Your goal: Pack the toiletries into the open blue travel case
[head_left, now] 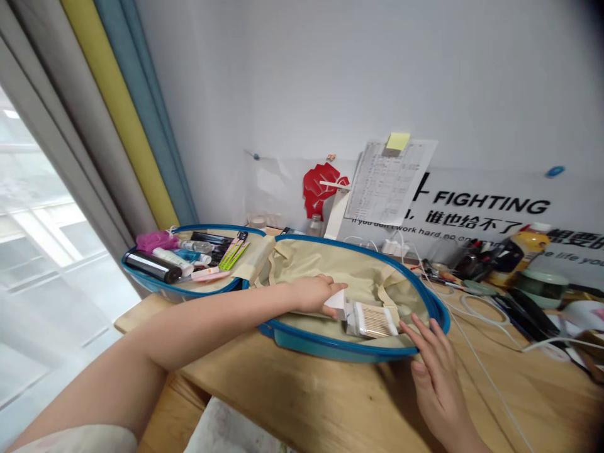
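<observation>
Bare left arm (pixel 202 333) stretched long across the frame, left hand (pixel 311 296) palm down, fingers curled over; bare right hand (pixel 436 377) low, open, fingers spread, tips angled upward!

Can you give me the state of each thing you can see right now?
left hand: resting on a white card beside the swabs
right hand: open, fingertips near the case rim
blue-rimmed toiletry case: open flat on the wooden desk
cotton swab box: lying inside the case, full of swabs
black tube: lying on its side in the case's other half
</observation>
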Tool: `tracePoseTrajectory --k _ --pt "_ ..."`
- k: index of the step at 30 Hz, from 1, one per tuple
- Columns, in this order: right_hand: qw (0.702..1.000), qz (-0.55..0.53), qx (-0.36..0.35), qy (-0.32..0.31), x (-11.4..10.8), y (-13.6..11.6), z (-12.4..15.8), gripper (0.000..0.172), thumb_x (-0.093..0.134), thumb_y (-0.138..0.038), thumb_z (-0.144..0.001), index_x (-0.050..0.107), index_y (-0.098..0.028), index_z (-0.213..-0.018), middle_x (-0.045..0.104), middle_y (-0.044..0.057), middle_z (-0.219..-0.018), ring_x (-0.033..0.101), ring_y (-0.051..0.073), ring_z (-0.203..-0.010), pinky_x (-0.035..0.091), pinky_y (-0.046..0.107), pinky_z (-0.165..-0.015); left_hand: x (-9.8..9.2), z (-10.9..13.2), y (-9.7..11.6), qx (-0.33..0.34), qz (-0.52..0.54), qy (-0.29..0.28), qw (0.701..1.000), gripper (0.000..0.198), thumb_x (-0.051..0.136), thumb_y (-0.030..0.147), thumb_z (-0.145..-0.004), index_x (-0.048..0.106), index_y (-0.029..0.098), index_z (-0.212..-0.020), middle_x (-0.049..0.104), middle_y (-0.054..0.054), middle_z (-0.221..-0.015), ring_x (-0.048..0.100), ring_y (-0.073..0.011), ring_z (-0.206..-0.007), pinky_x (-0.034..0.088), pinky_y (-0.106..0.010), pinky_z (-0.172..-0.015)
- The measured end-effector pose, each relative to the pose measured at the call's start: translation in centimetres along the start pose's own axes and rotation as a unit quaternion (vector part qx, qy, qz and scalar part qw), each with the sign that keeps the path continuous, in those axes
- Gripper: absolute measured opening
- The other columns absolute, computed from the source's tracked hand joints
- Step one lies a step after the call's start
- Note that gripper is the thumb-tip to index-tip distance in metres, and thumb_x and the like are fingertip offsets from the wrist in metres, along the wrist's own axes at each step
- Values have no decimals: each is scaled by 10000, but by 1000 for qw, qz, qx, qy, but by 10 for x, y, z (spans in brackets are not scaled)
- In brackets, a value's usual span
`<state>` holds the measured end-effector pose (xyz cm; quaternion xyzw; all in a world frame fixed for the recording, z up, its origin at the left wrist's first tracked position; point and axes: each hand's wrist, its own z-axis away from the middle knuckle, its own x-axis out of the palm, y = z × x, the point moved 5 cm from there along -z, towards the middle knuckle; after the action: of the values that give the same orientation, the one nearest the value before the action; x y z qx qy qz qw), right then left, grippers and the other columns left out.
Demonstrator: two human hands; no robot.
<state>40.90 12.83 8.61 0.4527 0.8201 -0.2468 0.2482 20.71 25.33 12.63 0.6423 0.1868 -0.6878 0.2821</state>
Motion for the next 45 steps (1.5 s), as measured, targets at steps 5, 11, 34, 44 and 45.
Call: tracePoseTrajectory --k 5,11,34,44,45 --pt "1000 6 0 -4 -1 -1 -1 461 250 -418 -953 422 -253 -1348 458 102 -1390 293 312 -1372 353 570 -1023 6 -13 1 3 -24 -22 999 800 602 576 -779 334 158 -1407 556 -171 -1220 527 -301 -1151 446 -347 -882" --pt "1000 5 3 -8 1 0 1 456 255 -415 -953 412 -258 -1351 453 100 -1393 287 312 -1374 363 566 -1016 18 -24 4 13 -45 -57 997 688 568 594 -790 444 170 -1316 579 -167 -1178 543 -316 -1112 466 -384 -848" --pt "1000 6 4 -3 1 5 2 460 284 -401 -942 420 -255 -1356 463 102 -1387 307 326 -1364 358 583 -1020 16 11 -29 -85 -35 -132 987 776 673 456 -709 392 168 -1372 520 -175 -1317 552 -305 -1147 470 -384 -907" --pt "1000 1 -12 4 4 8 1 448 296 -393 -941 442 -244 -1337 474 105 -1378 317 332 -1356 343 579 -1031 -59 110 -106 -172 -14 98 980 497 332 213 -872 427 147 -1355 471 -95 -1403 438 -194 -1273 323 -319 -1063" --pt "1000 0 -11 4 4 8 1 446 297 -393 -941 445 -243 -1334 476 105 -1376 317 331 -1356 345 578 -1029 -63 132 -122 -202 -30 99 974 508 345 185 -841 451 154 -1337 489 -91 -1387 456 -198 -1254 333 -323 -1056"
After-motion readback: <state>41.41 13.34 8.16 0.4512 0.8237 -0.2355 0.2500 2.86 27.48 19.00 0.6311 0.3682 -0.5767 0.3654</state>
